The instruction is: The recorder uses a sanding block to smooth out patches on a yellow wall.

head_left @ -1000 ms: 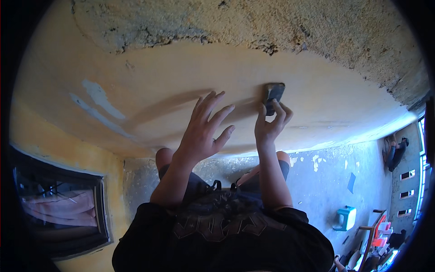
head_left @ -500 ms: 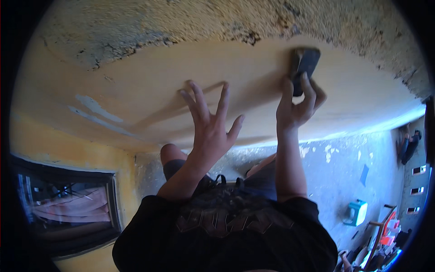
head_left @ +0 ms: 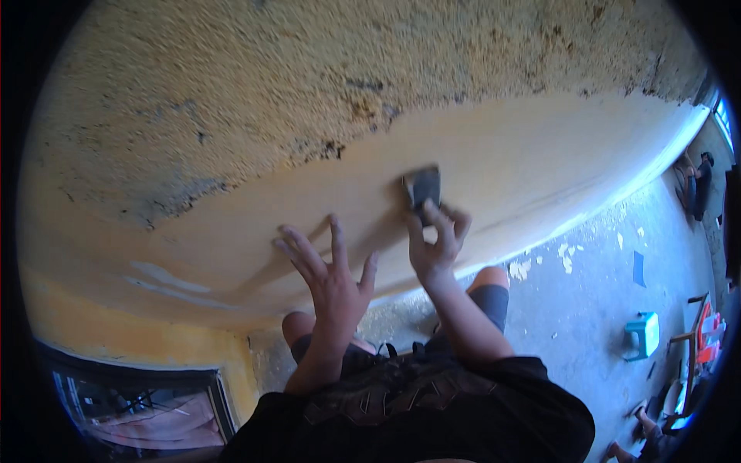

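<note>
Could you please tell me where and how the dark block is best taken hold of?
I would pinch the dark block by its near end, coming from the near side, as the right hand does: its far part lies up along the wall, while its flat, rectangular shape seems to offer opposite edges to pinch.

The grey floor (head_left: pixel 583 316) bears a turquoise stool (head_left: pixel 644 337) and a blue sheet (head_left: pixel 639 269).

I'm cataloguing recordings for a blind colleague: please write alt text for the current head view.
A bare right hand holds a dark rectangular block at a smooth yellowish wall edged by rough plaster; the left hand is spread open nearby. A turquoise stool stands on the floor at right.
</note>
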`<action>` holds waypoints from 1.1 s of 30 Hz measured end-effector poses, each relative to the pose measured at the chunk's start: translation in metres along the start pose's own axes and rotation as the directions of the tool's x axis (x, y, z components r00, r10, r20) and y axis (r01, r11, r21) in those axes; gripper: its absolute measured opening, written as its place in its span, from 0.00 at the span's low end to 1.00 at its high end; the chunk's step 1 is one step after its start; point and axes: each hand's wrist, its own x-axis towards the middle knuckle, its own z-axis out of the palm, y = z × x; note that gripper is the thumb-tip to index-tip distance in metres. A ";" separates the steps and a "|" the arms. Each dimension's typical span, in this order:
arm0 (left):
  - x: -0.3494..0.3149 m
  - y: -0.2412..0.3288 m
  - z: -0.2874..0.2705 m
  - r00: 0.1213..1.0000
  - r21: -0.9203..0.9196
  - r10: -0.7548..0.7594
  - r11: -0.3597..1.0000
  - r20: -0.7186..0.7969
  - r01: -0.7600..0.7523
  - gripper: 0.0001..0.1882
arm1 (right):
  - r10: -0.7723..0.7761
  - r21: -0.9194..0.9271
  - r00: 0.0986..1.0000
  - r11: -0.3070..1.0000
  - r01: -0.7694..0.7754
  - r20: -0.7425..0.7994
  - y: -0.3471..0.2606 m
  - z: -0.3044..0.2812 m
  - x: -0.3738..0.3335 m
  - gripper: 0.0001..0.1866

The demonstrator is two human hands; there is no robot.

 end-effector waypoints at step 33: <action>0.000 0.002 -0.014 0.967 -0.006 0.008 1.000 0.255 -0.007 0.48 | 0.104 0.018 0.983 0.995 -0.102 -0.149 0.030 -0.020 0.039 0.20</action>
